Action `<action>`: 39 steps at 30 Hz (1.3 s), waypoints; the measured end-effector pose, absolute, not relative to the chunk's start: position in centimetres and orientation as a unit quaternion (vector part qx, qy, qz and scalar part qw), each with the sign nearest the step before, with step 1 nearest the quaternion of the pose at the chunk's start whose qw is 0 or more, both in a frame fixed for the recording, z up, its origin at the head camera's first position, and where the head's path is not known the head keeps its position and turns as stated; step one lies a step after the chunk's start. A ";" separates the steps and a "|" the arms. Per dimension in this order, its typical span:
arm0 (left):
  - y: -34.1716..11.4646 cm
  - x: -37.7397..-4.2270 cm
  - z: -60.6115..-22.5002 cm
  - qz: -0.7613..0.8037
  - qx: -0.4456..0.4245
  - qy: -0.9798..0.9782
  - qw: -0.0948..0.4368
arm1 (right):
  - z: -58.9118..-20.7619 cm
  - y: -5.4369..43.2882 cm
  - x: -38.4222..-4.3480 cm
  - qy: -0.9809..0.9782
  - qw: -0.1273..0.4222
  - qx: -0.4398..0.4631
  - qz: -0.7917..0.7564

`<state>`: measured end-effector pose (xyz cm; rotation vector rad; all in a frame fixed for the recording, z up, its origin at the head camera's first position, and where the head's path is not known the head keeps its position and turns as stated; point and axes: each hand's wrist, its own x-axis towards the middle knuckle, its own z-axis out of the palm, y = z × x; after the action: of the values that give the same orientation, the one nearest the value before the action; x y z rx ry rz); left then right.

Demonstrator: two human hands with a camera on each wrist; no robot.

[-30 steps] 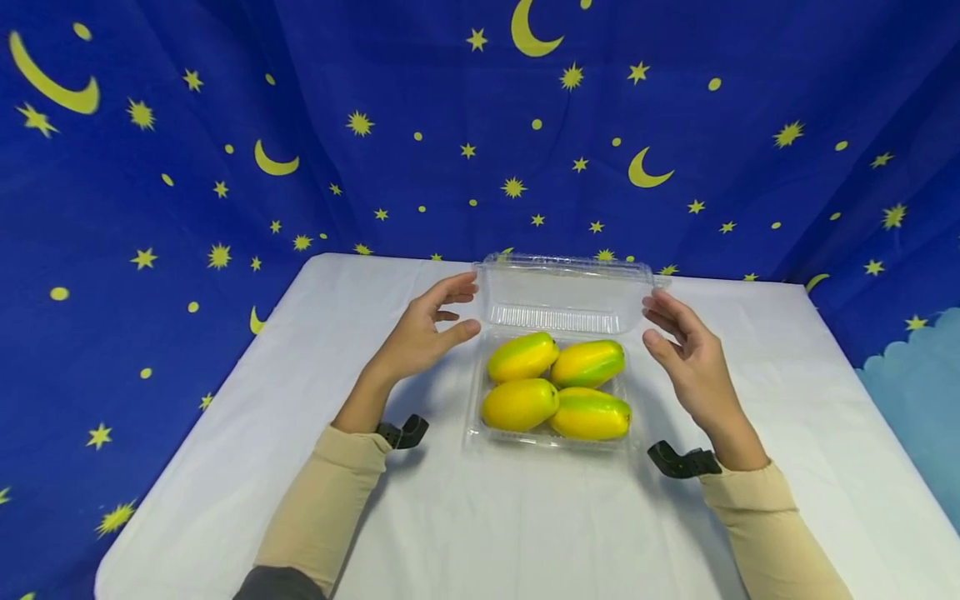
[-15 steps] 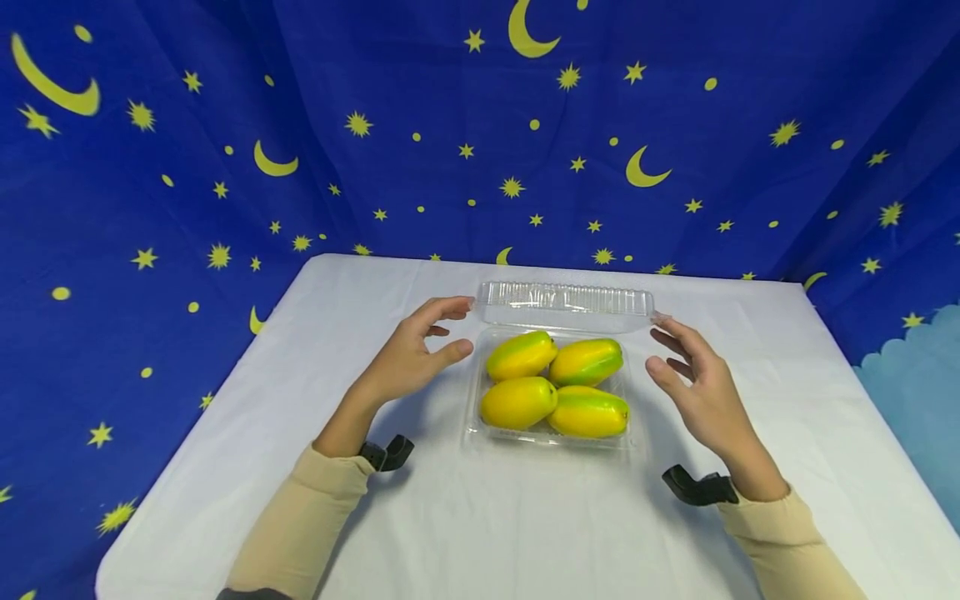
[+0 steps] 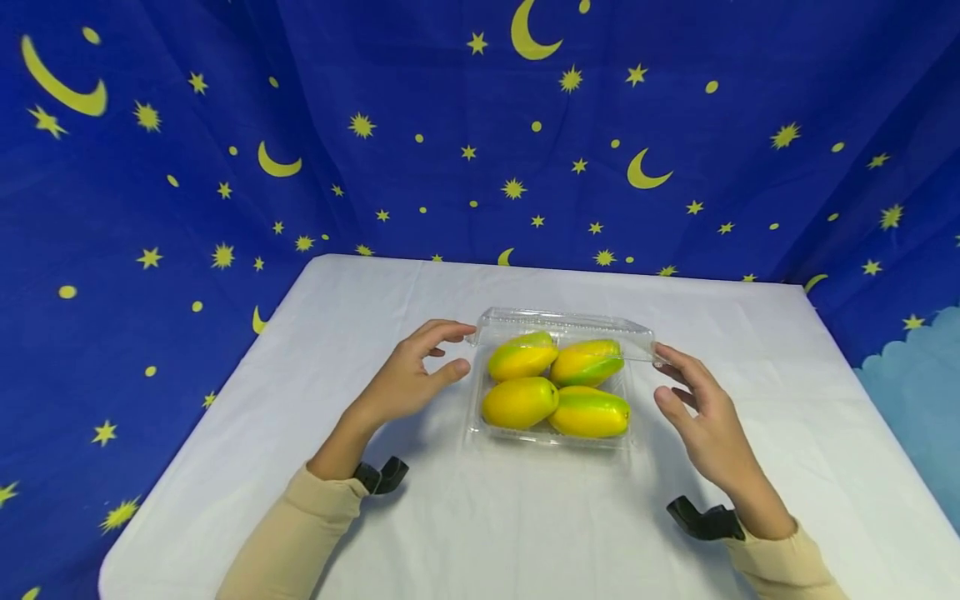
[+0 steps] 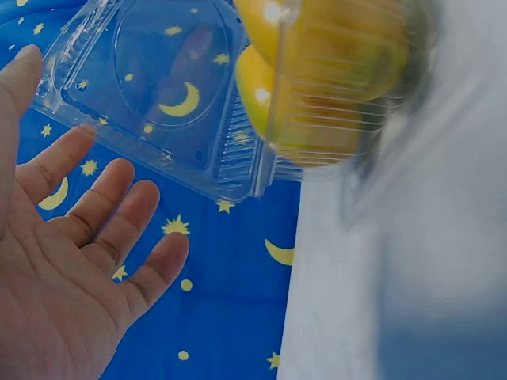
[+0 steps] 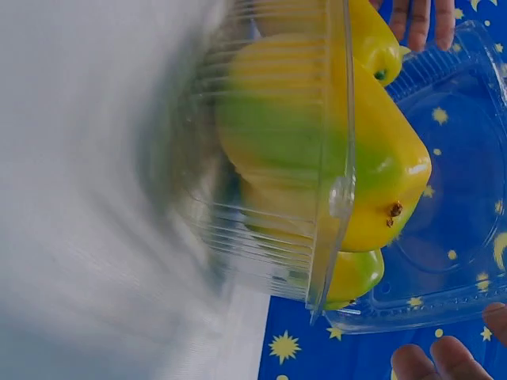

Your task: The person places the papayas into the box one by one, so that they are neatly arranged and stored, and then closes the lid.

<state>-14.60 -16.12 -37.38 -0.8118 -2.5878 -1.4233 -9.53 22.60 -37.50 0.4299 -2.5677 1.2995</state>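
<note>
Several plump yellow-green fruits, like mangoes or papayas (image 3: pixel 520 403), lie in a clear plastic clamshell box (image 3: pixel 551 442). Its hinged lid (image 3: pixel 566 322) stands tilted up at the back, overlapping the rear fruits in the head view. My left hand (image 3: pixel 411 375) has its index fingertip at the lid's left corner, thumb held apart. On the other side, the fingertips of my right hand (image 3: pixel 707 421) meet the lid's right corner. In the left wrist view the left fingers (image 4: pixel 119 186) spread loosely beside the lid edge. Only some right fingertips (image 5: pixel 447 360) show in the right wrist view.
A white-covered table (image 3: pixel 360 533) carries the box. Behind it and on both sides hangs a dark blue cloth (image 3: pixel 420 75) with yellow moons and stars. Each wrist wears a black mount, the left mount (image 3: pixel 382 475) and the right mount (image 3: pixel 705 518).
The lid has swung from leaning back to tilting forward over the rear fruits. Both hands have come nearer to the person with it. The box's base and fruits stay in place.
</note>
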 end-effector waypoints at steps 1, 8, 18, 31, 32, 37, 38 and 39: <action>-16.1 -14.5 -37.5 -0.463 -0.265 -0.845 0.038 | -37.6 22.6 -9.4 -0.876 0.116 0.148 0.444; -16.2 -13.5 -38.4 -0.465 -0.267 -0.843 0.039 | -38.3 22.5 -8.5 -0.874 0.115 0.142 0.450; -15.9 -12.5 -39.3 -0.466 -0.249 -0.848 0.046 | -38.9 22.4 -7.8 -0.887 0.083 0.106 0.441; -15.7 -11.9 -40.0 -0.466 -0.227 -0.854 0.031 | -39.6 22.3 -7.6 -0.899 0.076 0.098 0.420; -15.7 -11.9 -40.0 -0.464 -0.226 -0.856 0.029 | -39.6 22.3 -7.7 -0.900 0.073 0.097 0.419; -15.6 -11.9 -40.3 -0.458 -0.221 -0.860 0.026 | -39.9 22.4 -7.6 -0.901 0.058 0.093 0.420; -15.6 -11.9 -40.4 -0.459 -0.221 -0.860 0.024 | -39.9 22.4 -7.5 -0.901 0.054 0.092 0.421; -15.5 -11.9 -40.4 -0.459 -0.221 -0.860 0.023 | -40.0 22.5 -7.5 -0.901 0.053 0.092 0.421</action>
<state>-11.89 -15.54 -40.45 -0.6848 -2.6636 -1.4216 -7.51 22.46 -40.02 0.2795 -2.7384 1.2808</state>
